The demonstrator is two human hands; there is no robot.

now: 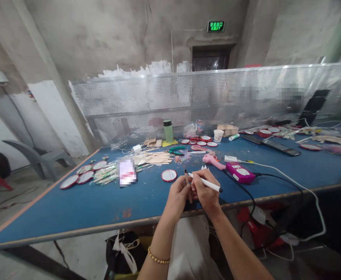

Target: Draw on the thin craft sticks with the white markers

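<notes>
**White marker (211, 184) close to a thin stick (187, 180)**

The thin stick stands nearly upright above the near edge of the desk (94, 210), pinched by the fingers of the left hand (177, 193), its upper end dark (ink or a cap, I cannot tell which). The right hand (208, 190) grips the white marker like a pen, its front end just beside the stick; contact is unclear. The step in hand looks like marking the stick; the next move seems to call for a steady left pinch and light strokes. Just beyond lies a red-rimmed disc (169, 175); farther out, loose wooden sticks (160, 158) spread leftward, while a pink tool (214, 160) and purple box (239, 172) sit rightward.
</notes>
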